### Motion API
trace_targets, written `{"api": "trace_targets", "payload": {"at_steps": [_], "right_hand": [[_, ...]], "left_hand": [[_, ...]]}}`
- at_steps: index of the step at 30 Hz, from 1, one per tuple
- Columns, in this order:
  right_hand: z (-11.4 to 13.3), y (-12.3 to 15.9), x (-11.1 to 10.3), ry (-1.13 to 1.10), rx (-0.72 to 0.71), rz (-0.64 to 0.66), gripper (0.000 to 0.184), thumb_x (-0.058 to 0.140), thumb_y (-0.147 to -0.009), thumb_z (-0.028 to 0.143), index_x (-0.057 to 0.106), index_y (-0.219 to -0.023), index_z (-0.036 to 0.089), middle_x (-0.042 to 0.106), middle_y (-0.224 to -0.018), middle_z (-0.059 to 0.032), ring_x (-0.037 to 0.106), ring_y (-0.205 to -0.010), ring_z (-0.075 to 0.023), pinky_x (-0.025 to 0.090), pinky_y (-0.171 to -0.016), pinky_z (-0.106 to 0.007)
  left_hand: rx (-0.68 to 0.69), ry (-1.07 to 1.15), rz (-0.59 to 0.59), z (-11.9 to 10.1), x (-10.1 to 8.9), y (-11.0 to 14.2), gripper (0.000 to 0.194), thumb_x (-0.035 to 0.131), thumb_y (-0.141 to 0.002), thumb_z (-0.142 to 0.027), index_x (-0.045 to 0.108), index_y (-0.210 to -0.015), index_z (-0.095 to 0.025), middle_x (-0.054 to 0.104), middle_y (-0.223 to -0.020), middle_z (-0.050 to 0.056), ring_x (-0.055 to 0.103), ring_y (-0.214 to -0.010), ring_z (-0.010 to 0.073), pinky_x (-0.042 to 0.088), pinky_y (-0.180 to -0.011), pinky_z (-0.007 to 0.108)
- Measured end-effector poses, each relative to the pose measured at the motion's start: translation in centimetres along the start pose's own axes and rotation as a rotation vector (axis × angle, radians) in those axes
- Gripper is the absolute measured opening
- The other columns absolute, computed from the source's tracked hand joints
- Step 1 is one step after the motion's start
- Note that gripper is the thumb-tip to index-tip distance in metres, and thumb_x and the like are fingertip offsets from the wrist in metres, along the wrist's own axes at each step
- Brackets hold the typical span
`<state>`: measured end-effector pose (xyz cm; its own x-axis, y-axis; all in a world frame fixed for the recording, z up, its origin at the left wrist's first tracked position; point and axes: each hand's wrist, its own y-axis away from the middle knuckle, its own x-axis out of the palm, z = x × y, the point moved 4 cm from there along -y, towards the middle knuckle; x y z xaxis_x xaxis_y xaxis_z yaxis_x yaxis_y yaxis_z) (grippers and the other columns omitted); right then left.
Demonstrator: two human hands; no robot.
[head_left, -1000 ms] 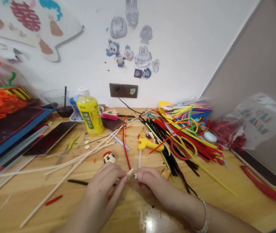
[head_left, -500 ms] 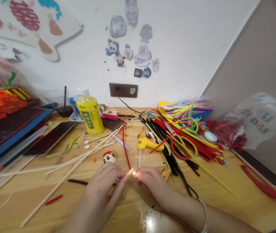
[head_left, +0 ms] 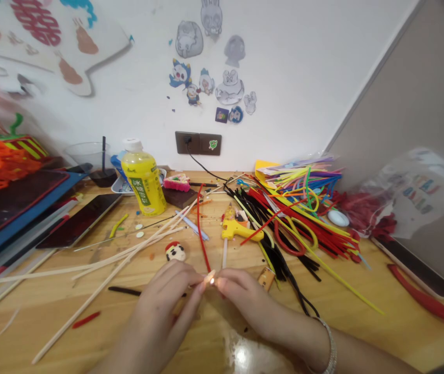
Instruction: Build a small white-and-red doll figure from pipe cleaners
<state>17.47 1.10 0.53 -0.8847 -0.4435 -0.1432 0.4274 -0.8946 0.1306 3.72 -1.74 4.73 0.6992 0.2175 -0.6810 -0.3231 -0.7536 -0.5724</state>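
Okay, so the new bit is the light: a tiny bright glow [head_left: 212,281] has come on and moved right up against our pale piece [head_left: 208,277], just on the near side of the yellow glue gun [head_left: 240,231]. Flame or little lamp? Can't tell, but our guess is we're warming that tip or lighting it up for a close look. Our left hand [head_left: 167,296] has its grip pinched closed on the piece; our right hand [head_left: 243,291] has its grip closed too, though fingers hide whatever's in there. As for looks, the piece is small, stubby and cream-coloured, tilted up, with a warm shine on the lit side. A red stem [head_left: 202,234] runs up from just behind it, left of the glue gun, over the wooden surface [head_left: 101,343]; no clue whether they're joined.
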Motion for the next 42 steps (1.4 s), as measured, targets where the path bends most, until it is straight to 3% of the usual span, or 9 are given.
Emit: {"api": "trace_targets", "payload": {"at_steps": [7, 12, 17, 19, 24, 29, 31, 36, 42], "right_hand": [[-0.4, -0.2, 0.1, -0.030, 0.016, -0.017, 0.027, 0.039, -0.076, 0.039, 0.036, -0.057, 0.021, 0.034, -0.059, 0.0034, 0.034, -0.061, -0.0122, 0.028, -0.055, -0.025], [-0.6, -0.3, -0.4, 0.005, 0.017, -0.037, 0.027, 0.040, -0.080, 0.040, 0.041, -0.062, 0.020, 0.038, -0.060, 0.0036, 0.037, -0.060, -0.0124, 0.030, -0.056, -0.025], [1.0, -0.3, -2.4, 0.677, -0.284, -0.277, 0.017, 0.055, -0.079, 0.034, 0.054, -0.074, 0.018, 0.054, -0.080, -0.0029, 0.044, -0.081, -0.0197, 0.033, -0.073, -0.032], [1.0, -0.4, -2.6, 0.910, -0.341, -0.323, 0.014, 0.059, -0.077, 0.032, 0.056, -0.076, 0.018, 0.056, -0.085, -0.0048, 0.043, -0.086, -0.0222, 0.031, -0.078, -0.036], [0.1, -1.0, -2.3, 1.071, -0.362, -0.322, 0.020, 0.067, -0.071, 0.034, 0.057, -0.079, 0.019, 0.058, -0.091, -0.0061, 0.044, -0.089, -0.0240, 0.030, -0.084, -0.040], [1.0, -0.5, -2.2, 0.912, -0.418, -0.356, 0.014, 0.067, -0.073, 0.030, 0.061, -0.080, 0.019, 0.058, -0.094, -0.0061, 0.045, -0.092, -0.0239, 0.031, -0.083, -0.039], [1.4, -0.3, -2.2, 0.708, -0.440, -0.314, 0.008, 0.062, -0.078, 0.027, 0.062, -0.075, 0.019, 0.059, -0.088, -0.0050, 0.047, -0.089, -0.0218, 0.033, -0.081, -0.036], [0.6, -0.6, -1.3, 0.094, -0.335, -0.103, 0.025, 0.057, -0.081, 0.038, 0.061, -0.068, 0.017, 0.055, -0.071, -0.0010, 0.052, -0.072, -0.0151, 0.040, -0.068, -0.027], [-0.6, -0.8, -0.7, -0.047, -0.201, -0.121, 0.028, 0.062, -0.075, 0.043, 0.058, -0.067, 0.016, 0.052, -0.068, 0.0004, 0.048, -0.068, -0.0136, 0.038, -0.064, -0.025]], "left_hand": [[-0.048, 0.043, 0.015, 0.0, -0.2, 0.0, 0.008, 0.052, -0.082, -0.014, 0.056, -0.078, -0.020, 0.061, -0.071, -0.001, 0.058, -0.069, 0.0131, 0.047, -0.064, 0.022], [-0.206, 0.148, 0.010, 0.7, -0.2, -0.5, 0.017, 0.049, -0.082, -0.021, 0.057, -0.067, -0.020, 0.059, -0.060, -0.002, 0.056, -0.056, 0.0116, 0.046, -0.052, 0.020], [-0.411, 0.279, 0.025, 1.9, -0.1, -0.5, 0.020, 0.050, -0.078, -0.028, 0.058, -0.062, -0.020, 0.058, -0.056, -0.001, 0.057, -0.054, 0.0142, 0.047, -0.050, 0.023], [-0.452, 0.335, 0.020, 2.2, 0.0, -0.5, 0.019, 0.052, -0.077, -0.029, 0.059, -0.062, -0.020, 0.059, -0.057, -0.001, 0.057, -0.054, 0.0146, 0.048, -0.050, 0.023], [-0.525, 0.462, 0.005, 2.5, 0.2, -0.5, 0.018, 0.058, -0.072, -0.032, 0.060, -0.059, -0.020, 0.058, -0.055, -0.001, 0.056, -0.053, 0.0140, 0.047, -0.049, 0.022], [-0.591, 0.513, -0.016, 2.3, 0.6, -0.2, 0.018, 0.060, -0.069, -0.032, 0.060, -0.057, -0.018, 0.058, -0.054, -0.001, 0.056, -0.053, 0.0142, 0.047, -0.050, 0.022], [-0.598, 0.509, -0.017, 2.2, 0.8, 0.0, 0.019, 0.060, -0.069, -0.033, 0.060, -0.057, -0.018, 0.058, -0.054, -0.001, 0.056, -0.053, 0.0143, 0.046, -0.050, 0.022], [-0.587, 0.494, -0.015, 2.1, 1.5, 0.2, 0.023, 0.060, -0.071, -0.038, 0.059, -0.058, -0.018, 0.058, -0.056, 0.000, 0.056, -0.055, 0.0147, 0.047, -0.052, 0.022], [-0.526, 0.426, 0.027, 2.2, 2.4, 0.8, 0.025, 0.056, -0.076, -0.037, 0.058, -0.060, -0.019, 0.056, -0.056, -0.001, 0.053, -0.053, 0.0140, 0.046, -0.050, 0.022]]}}
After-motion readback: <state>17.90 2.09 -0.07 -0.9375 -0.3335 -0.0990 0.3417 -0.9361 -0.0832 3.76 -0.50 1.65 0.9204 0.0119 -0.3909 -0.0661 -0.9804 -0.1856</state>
